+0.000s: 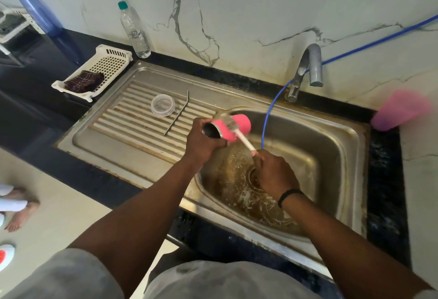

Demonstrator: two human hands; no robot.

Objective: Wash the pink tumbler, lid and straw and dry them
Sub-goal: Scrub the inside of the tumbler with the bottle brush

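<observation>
My left hand grips the pink tumbler on its side over the left rim of the sink basin, its open mouth turned toward me. In my right hand is the white handle of a bottle brush, whose bristles lie against the tumbler's outer wall. The clear lid and the bent metal straw lie side by side on the ribbed drainboard, left of the tumbler.
A white slotted tray with a dark cloth sits on the black counter at left. A water bottle stands behind it. The tap and a blue hose are behind the basin. A pink cup lies at right.
</observation>
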